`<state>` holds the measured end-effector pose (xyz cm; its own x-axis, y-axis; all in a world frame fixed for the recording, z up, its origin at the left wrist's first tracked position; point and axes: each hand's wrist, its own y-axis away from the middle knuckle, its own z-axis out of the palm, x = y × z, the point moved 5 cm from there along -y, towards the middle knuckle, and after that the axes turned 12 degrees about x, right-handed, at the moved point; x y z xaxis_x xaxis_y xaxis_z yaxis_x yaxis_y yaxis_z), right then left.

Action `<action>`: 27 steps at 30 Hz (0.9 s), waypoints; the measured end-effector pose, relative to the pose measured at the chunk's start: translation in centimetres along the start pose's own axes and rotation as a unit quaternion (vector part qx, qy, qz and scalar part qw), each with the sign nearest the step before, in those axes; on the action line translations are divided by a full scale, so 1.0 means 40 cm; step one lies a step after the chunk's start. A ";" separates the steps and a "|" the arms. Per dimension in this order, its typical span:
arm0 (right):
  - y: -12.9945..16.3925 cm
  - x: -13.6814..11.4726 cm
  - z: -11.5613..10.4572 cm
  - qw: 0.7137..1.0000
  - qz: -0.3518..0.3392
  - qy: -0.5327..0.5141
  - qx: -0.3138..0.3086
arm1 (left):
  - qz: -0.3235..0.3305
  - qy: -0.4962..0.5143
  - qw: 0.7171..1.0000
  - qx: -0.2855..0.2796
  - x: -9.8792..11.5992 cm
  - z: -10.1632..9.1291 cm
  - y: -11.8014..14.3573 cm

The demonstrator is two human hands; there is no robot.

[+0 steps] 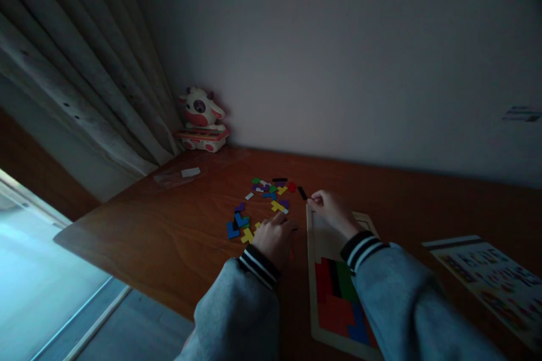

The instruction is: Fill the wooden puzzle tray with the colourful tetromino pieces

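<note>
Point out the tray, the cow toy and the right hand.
Tray (312, 282), head view: its left rim.
Cow toy (199, 119), head view: its red snout.
Right hand (333, 213), head view: its back.

Long grey-blue sleeves (239, 304), L & R — blk cuffs (259, 267), dbl white-striped.

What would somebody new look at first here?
Probably the bright loose pieces scattered on the brown table, left of the pale tray. Then the left hand beside them and the right hand over the tray's far end. The cow-like toy at the back, near the curtain, might catch eyes too.
</note>
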<state>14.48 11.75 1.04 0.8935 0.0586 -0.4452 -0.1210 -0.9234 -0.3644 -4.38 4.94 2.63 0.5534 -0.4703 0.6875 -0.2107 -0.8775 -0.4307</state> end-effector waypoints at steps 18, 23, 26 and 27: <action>-0.161 0.033 0.132 0.996 -0.020 0.049 -0.069 | -0.055 -0.022 0.993 0.104 -0.121 -0.172 -0.015; -0.167 -0.044 0.212 0.989 -0.045 0.042 -0.135 | -0.055 -0.030 0.994 0.089 -0.138 -0.169 -0.013; -0.160 -0.083 0.243 0.984 -0.049 0.055 -0.164 | -0.058 -0.034 0.995 0.073 -0.154 -0.163 -0.010; -0.154 -0.096 0.248 0.982 -0.057 0.056 -0.173 | -0.060 -0.039 0.995 0.069 -0.158 -0.161 -0.009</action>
<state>7.52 20.99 -3.11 0.9374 0.1444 -0.3170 0.1192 -0.9881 -0.0977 -13.01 7.62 2.21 0.6293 -0.3503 0.6937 -0.0298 -0.9029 -0.4288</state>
